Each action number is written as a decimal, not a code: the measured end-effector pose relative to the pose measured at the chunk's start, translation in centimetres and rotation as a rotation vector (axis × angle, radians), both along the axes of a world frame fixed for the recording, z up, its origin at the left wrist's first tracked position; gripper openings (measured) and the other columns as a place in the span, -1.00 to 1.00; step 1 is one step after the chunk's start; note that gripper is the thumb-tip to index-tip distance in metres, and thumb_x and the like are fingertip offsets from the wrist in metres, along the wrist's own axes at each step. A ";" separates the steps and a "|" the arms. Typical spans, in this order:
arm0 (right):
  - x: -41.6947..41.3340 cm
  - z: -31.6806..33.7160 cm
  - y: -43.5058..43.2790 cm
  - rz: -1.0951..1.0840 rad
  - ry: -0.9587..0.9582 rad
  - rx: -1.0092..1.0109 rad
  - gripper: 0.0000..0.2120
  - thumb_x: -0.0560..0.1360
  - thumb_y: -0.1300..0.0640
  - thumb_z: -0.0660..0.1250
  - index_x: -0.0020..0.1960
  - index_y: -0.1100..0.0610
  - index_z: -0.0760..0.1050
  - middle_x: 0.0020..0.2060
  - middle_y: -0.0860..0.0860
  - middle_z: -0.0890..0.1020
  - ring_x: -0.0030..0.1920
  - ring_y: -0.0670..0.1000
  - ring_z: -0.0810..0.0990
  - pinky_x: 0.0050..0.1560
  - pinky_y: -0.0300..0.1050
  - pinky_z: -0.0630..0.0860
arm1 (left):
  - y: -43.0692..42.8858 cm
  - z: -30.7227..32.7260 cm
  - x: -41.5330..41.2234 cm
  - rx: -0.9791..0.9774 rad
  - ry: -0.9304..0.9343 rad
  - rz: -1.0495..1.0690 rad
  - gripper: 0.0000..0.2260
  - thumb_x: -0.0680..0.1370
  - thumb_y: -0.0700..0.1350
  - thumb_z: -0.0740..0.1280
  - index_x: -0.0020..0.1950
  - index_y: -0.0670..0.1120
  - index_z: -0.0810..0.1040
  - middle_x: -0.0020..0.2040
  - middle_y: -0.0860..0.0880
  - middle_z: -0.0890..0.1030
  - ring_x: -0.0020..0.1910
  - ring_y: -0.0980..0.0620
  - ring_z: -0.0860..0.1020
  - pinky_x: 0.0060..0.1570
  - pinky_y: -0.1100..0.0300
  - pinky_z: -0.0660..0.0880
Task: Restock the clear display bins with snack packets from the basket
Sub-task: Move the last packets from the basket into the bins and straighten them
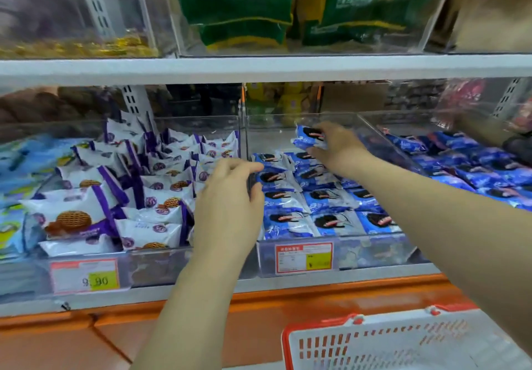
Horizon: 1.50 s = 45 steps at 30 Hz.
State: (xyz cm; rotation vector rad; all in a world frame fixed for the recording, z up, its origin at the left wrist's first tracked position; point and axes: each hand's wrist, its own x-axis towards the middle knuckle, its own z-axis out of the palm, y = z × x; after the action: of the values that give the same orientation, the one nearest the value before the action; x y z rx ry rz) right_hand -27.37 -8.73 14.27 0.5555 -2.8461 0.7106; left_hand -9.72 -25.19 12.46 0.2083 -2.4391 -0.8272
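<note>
**Blue packet held over the middle bin**

The right hand (338, 145) reaches deep into the middle bin (374, 250), arm stretched across from the right. Fingers & thumb pinch one blue packet (308, 136) by its end. The packet is tilted and sits above the back rows, clear of the stock below it.

The left hand (230, 197) is at the clear wall between the middle bin and the left bin (161, 266). Its fingers are curled down at the edge of the blue rows. The view is blurred there, so it may be touching a packet or the wall, can't tell which, nor whether it holds anything.

The middle bin is filled approx. to the front w/ rows of blue packets (325, 200), lying flat, cookie pic facing up. A red-framed price tag (303, 258) is on its front wall. The left bin holds white-and-purple packets (161, 197), stood in leaning rows. More blue stock lies in the right bin (475, 168), loosely piled.

The basket (403, 338), white w/ a red rim, is at bottom right, below the orange ledge (288, 297) under the bins. Its inside is hidden by the right arm & frame edge. Above, a white shelf board (259, 67) carries more clear bins, one w/ green bags (239, 10).
</note>
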 end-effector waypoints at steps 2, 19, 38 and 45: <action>-1.5 0.1 -0.2 -0.002 0.026 0.094 -0.52 0.59 0.06 0.29 0.48 0.04 0.29 0.40 0.12 0.41 0.27 0.17 0.51 0.20 -0.01 0.49 | 0.1 -0.1 -0.2 0.019 0.006 0.002 -0.71 0.59 -0.14 0.29 0.28 0.08 0.55 0.25 0.09 0.43 0.11 0.05 0.49 0.14 0.00 0.51; -1.8 2.0 5.7 -0.116 0.208 0.801 -0.35 0.53 0.17 0.34 0.54 0.07 0.13 0.45 0.14 0.36 0.43 0.22 0.29 0.40 0.11 0.27 | 4.0 0.9 -2.0 -0.396 0.153 -0.062 -0.69 0.49 -0.29 0.38 0.18 0.01 0.64 0.19 -0.03 0.56 0.06 -0.12 0.55 0.23 -0.06 0.41; -3.3 -1.1 1.5 0.079 -0.160 0.684 -0.47 0.67 0.01 0.03 0.60 -0.02 -0.02 0.58 0.08 0.07 0.56 0.20 0.02 0.52 0.19 0.06 | 3.7 -0.2 -2.3 -0.562 -0.070 -0.141 -0.61 0.57 -0.15 0.35 0.35 0.18 0.49 0.28 0.13 0.54 0.20 0.07 0.54 0.50 0.03 0.01; -2.1 -2.9 1.6 0.114 -0.236 0.607 -0.48 0.64 -0.12 -0.12 0.59 -0.11 -0.03 0.59 -0.01 0.05 0.57 0.16 0.01 0.51 0.23 0.02 | 3.5 -0.5 -2.1 -0.575 -0.059 -0.155 -0.60 0.49 -0.17 0.43 0.27 0.16 0.56 0.21 0.12 0.60 0.15 0.07 0.58 0.48 0.00 0.13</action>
State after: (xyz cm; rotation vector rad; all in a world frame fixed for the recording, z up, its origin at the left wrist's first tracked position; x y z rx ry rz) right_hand -29.52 -7.18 11.35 0.7566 -3.2633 -0.1106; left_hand -11.83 -21.74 11.97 -0.1765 -2.6571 -0.1539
